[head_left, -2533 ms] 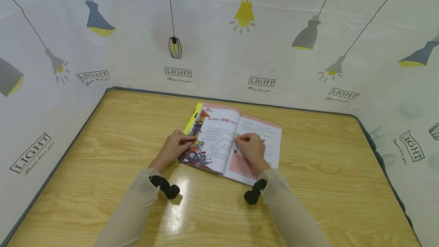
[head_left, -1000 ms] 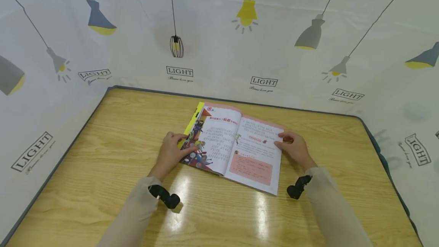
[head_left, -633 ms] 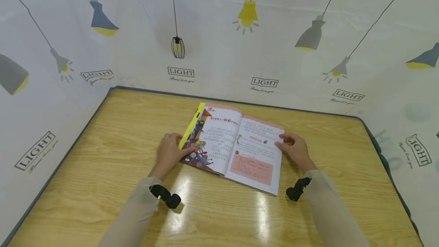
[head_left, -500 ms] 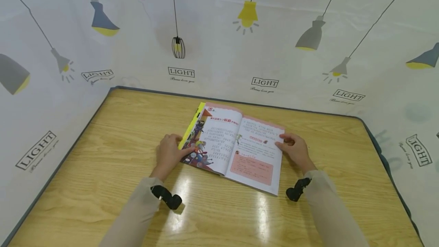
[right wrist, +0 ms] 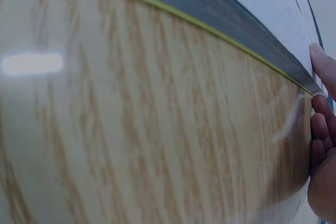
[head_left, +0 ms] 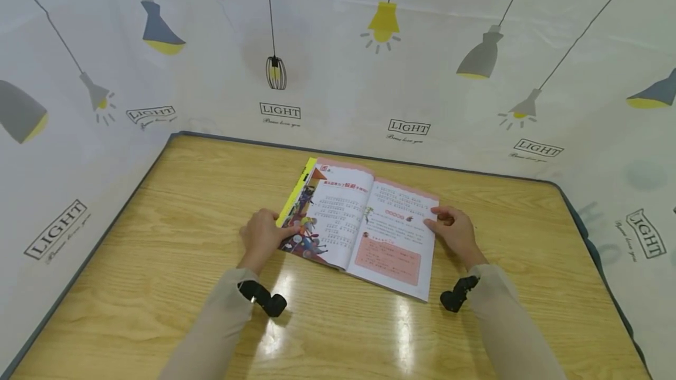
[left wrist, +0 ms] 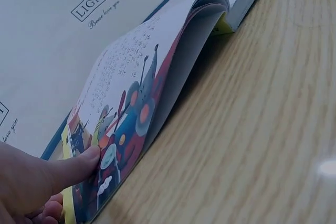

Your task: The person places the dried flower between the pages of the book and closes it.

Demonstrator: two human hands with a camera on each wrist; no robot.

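Observation:
An open book point(head_left: 338, 221), with text and cartoon mice on its left page and a pink box on its right page, lies on the table. My left hand point(head_left: 261, 236) grips the book's lower left edge. Its thumb presses on the mouse picture, seen close in the left wrist view, and the other fingers point(left wrist: 51, 211) are curled at the yellow edge. At the book's right edge, my right hand point(head_left: 456, 233) pinches the pages. In the right wrist view the right thumb point(right wrist: 324, 66) rests on the page while the fingers are curled against the edge.
The wooden table point(head_left: 158, 286) has a dark blue rim. White curtains point(head_left: 327, 46) printed with lamps surround its back and sides. A black wrist camera point(head_left: 264, 299) sits on the left sleeve, another wrist camera point(head_left: 458, 294) on the right one.
My right hand has gone from the middle of the right page to the book's right edge. The left hand has shifted slightly, thumb on the page. Over the last half second little differs.

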